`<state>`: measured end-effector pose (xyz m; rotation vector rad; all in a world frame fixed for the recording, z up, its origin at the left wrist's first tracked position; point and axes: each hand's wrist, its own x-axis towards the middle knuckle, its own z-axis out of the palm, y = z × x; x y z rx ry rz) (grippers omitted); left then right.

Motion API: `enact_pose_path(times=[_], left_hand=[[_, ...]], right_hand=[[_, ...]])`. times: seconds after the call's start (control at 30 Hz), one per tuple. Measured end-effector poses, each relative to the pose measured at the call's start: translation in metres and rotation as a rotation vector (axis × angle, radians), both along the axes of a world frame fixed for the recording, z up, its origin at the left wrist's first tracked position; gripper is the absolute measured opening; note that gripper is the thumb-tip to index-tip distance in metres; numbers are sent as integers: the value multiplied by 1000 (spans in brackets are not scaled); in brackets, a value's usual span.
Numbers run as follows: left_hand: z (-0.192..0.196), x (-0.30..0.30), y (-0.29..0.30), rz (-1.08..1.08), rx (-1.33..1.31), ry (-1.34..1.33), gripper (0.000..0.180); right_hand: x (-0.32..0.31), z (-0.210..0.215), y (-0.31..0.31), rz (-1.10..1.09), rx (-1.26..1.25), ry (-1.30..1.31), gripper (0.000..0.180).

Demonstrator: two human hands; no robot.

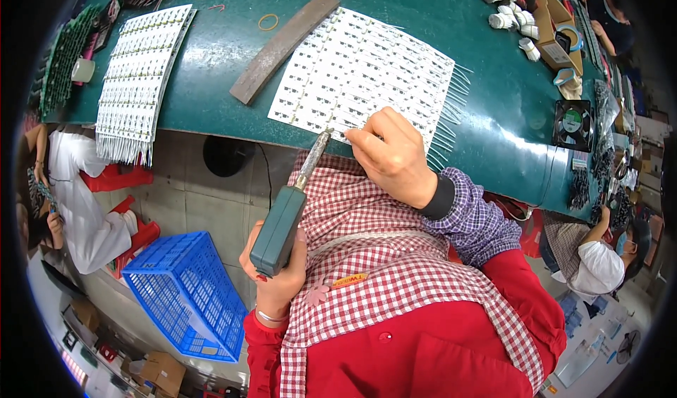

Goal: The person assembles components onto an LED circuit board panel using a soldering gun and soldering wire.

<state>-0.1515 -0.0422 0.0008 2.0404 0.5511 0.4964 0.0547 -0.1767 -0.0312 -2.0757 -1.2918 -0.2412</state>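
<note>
the left hand [282, 283] grips a green-handled soldering iron [279, 230], its fingers wrapped round the grip, short of the counter's near edge. the iron's long axis runs away from that hand and slightly to the right, its tip at the near edge of a white circuit-board panel [363, 70]; whether it touches cannot be told. the right hand [393, 159] is the nearer to the panel: it reaches over that near edge, thumb and forefinger pinched closed just right of the tip. whether a thin wire lies between them is too small to tell.

on the floor to the left stands a blue plastic crate [185, 285]. the panel lies by the near edge of the green counter [201, 91], turned aslant, with white wires [443, 133] fringing its right side. a flat brown bar [282, 51] lies along its left side. toward the counter's left end, another white panel [144, 59] hangs its wires over the near edge; toward the right end sits a black fan [572, 125]. farther off is a rubber band [268, 22].
</note>
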Motion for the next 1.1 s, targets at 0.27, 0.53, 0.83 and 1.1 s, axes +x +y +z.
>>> enact_pose_path(times=[0.27,0.53,0.83,1.1], left_hand=[[-14,-15,-1,38,-31,-17,21],[-12,-15,-1,35,-36,-33,22],[-7,-15,-1,37,-27,-4,23],[-12,-18,-2,28,-25,-43,23]], right_hand=[[-1,1,0,-2,-4,-13,16],[-2,8,-10,-22,-2,16,17],[-5,12,-4,20,95,31,19],[-6,-3,-1,7,55,34,17]])
